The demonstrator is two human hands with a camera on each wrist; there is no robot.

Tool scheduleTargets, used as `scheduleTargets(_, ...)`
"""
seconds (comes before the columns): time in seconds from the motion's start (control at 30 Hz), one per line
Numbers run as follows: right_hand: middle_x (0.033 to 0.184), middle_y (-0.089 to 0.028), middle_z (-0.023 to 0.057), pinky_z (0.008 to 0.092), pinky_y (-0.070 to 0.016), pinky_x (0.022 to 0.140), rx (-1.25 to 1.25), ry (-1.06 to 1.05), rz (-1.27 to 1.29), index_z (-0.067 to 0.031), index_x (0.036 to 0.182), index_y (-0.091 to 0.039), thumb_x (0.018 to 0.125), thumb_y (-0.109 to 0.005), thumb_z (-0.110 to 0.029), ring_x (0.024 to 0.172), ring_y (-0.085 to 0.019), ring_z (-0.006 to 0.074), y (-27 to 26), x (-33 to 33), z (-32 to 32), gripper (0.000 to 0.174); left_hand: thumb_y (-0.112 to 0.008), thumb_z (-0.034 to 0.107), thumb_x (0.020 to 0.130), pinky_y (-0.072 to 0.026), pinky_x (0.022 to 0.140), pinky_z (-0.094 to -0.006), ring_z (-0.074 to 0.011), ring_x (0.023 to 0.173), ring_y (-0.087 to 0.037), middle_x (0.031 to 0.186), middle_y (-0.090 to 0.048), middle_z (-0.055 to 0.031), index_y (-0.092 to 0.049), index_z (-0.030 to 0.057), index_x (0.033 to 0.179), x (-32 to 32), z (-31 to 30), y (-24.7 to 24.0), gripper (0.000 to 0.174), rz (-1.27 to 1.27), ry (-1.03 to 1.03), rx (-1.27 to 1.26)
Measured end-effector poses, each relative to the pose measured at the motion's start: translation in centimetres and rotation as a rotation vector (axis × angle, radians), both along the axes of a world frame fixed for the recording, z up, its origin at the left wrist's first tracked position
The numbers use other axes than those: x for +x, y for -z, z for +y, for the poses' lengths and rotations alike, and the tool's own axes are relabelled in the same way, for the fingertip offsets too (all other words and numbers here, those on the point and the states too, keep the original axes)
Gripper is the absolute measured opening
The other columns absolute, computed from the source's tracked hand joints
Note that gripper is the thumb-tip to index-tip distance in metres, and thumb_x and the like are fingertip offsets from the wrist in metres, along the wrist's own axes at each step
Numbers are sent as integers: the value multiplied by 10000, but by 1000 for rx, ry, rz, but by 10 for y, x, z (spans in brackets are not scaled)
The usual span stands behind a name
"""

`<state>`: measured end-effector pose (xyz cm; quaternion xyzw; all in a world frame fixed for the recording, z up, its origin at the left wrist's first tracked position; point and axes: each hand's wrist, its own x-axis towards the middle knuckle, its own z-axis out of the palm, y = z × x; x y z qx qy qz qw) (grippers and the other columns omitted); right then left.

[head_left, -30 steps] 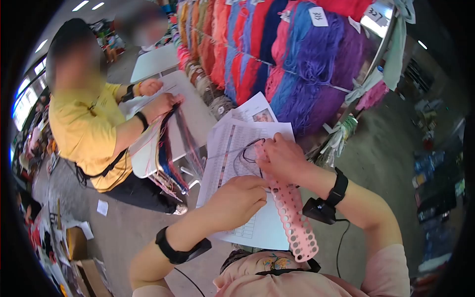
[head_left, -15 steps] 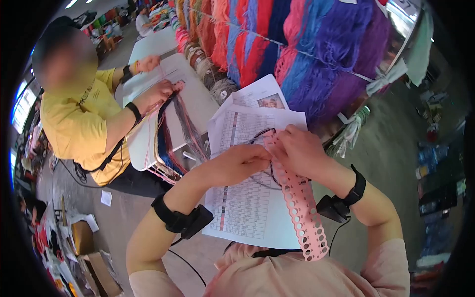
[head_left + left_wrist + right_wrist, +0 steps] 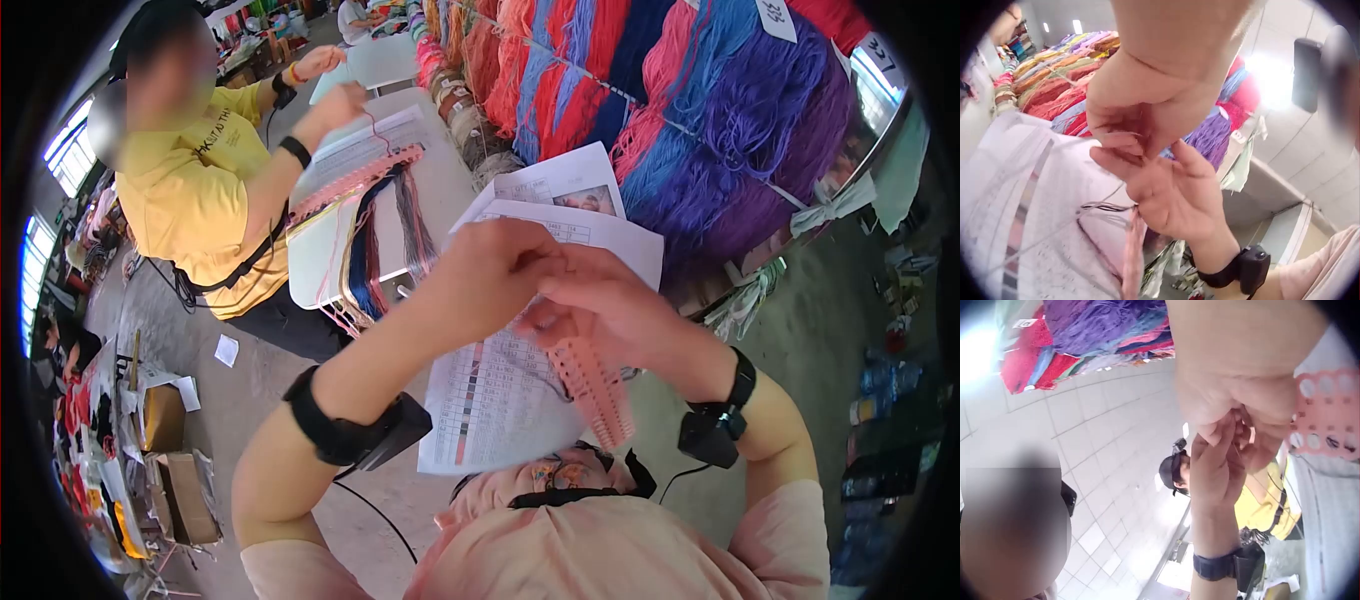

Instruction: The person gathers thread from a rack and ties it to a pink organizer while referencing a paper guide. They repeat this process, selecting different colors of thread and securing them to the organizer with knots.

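Observation:
Both hands meet above the printed sheets. My left hand (image 3: pixel 500 275) bends its fingertips together and pinches a thin grey thread (image 3: pixel 1035 240), which trails down across the paper in the left wrist view. Against it sit the thumb and index finger of my right hand (image 3: pixel 625 305). The right hand's lower fingers curl at the top of a pink perforated thread card (image 3: pixel 592 395), which hangs below that palm. Dark thread (image 3: pixel 1107 206) is looped at the card's upper end. The printed sheets (image 3: pixel 500 400), bearing a colour-striped table, lie beneath. The fingertips partly hide each other.
Hanks of coloured yarn (image 3: pixel 740 110) hang just beyond the sheets. At left, a person in a yellow shirt (image 3: pixel 200 180) works at a white table (image 3: pixel 435 115) with another pink card (image 3: pixel 350 180) strung with threads. Cardboard boxes (image 3: pixel 180 495) stand on the floor.
My hands have come together and lifted higher over the sheets; the pink card hangs tilted under the right one. The other person's hand has left their card, raising a red thread. The head view has shifted.

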<state>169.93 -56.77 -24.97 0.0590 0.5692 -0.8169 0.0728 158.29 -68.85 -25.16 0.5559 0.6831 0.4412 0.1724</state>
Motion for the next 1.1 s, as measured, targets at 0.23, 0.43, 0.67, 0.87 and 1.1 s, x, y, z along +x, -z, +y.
scheduleTargets(0.23,1002,-505,181,319,-392,796,795,409,610,20,1183,-347,889,-426,-186,917,-522,251,69,-18,-4,368,-516,60,783,-433,592,-275,-188,637,-559,708,-583,-107,-554,-12,887,1,13,47,132,-66,-124,103)
scheduleTargets(0.43,940,-478,153,316,-388,737,708,387,563,3,1138,-352,906,-399,-221,819,-492,227,76,-18,-2,325,-519,138,847,-351,494,-172,-42,574,-469,755,-575,-24,-571,26,916,25,-41,28,142,-874,-84,-104)
scheduleTargets(0.67,894,-471,127,293,-387,709,808,371,603,-13,1017,-421,915,-382,-208,780,-474,203,75,-17,-7,224,-567,177,833,-434,712,-241,-74,822,-521,947,-593,-27,-589,4,954,93,-41,79,213,-949,-83,-239)
scheduleTargets(0.87,857,-496,81,265,-395,682,697,325,546,-21,931,-475,912,-397,-197,740,-477,154,68,-17,-6,194,-574,169,827,-464,687,-224,-89,789,-567,880,-615,-38,-604,9,969,86,-19,76,216,-1058,-115,-143)
scheduleTargets(1.1,634,-527,11,190,-418,486,351,248,150,13,839,-528,827,-540,-86,543,-521,70,34,39,3,101,-581,149,817,-518,632,-221,-111,695,-610,835,-630,-64,-615,5,934,73,-23,66,189,-1160,-237,-148)
